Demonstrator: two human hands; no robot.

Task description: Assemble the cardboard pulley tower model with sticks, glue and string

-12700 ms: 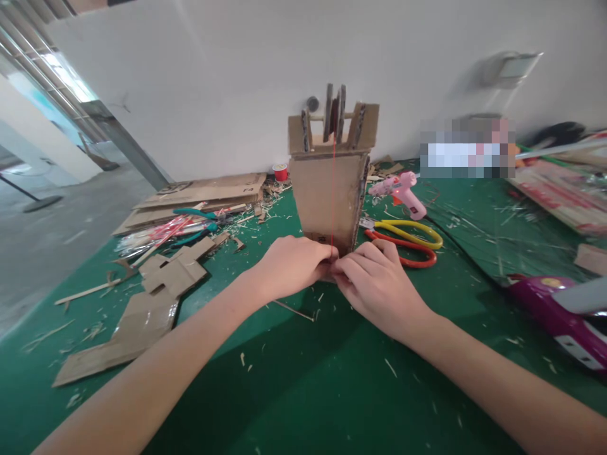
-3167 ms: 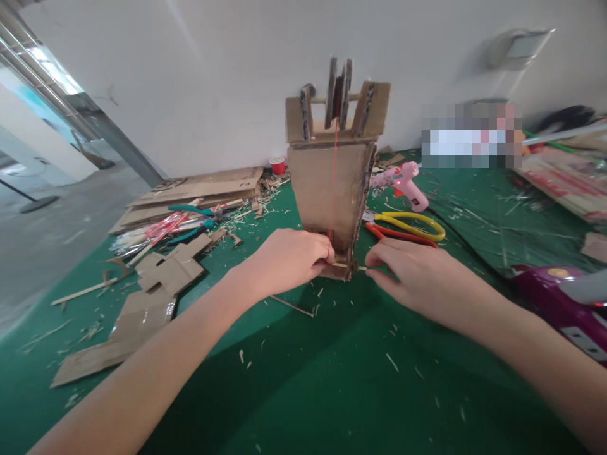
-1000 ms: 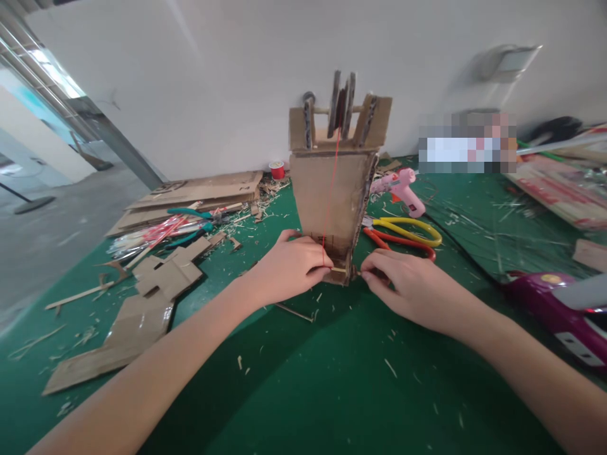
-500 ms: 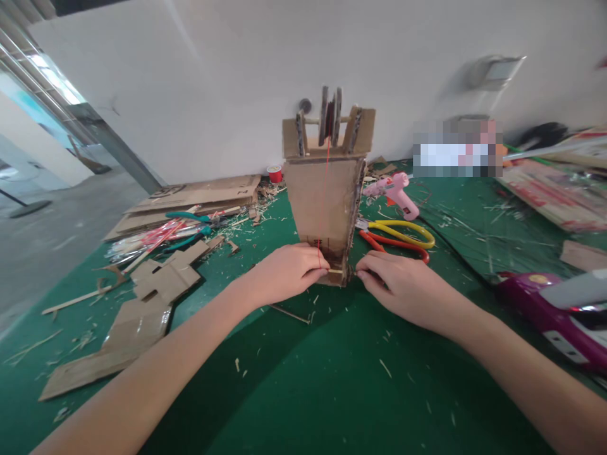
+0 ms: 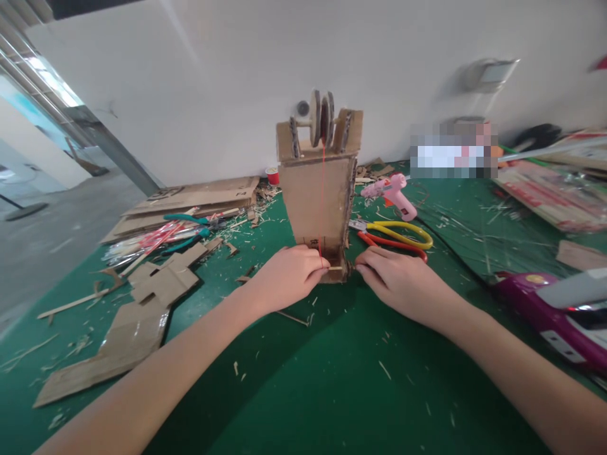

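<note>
A cardboard tower [image 5: 317, 196] stands upright in front of me, with a cardboard pulley [image 5: 322, 119] on a stick axle at its top. Red thread [image 5: 323, 189] runs from the pulley down the tower's face to my left hand [image 5: 296, 275]. That hand is closed at the base, thumb and finger pinching the thread against a thin wooden stick [image 5: 336, 268] that crosses the bottom of the tower. My right hand [image 5: 396, 275] is closed at the right side of the base, its fingertips pinched on the stick's outer end, which they mostly hide.
Pliers with yellow and red handles [image 5: 403, 234] and a pink glue gun [image 5: 391, 194] lie right of the tower. A purple power strip [image 5: 545, 316] is farther right. Cardboard scraps [image 5: 164, 278], teal-handled pliers [image 5: 187, 218] and a red thread spool [image 5: 272, 175] lie left.
Over the last second the pulley has turned to show more of its round faces. The tower has shifted slightly left in view. Since the earliest frame my right hand has moved from the thread to the stick's end.
</note>
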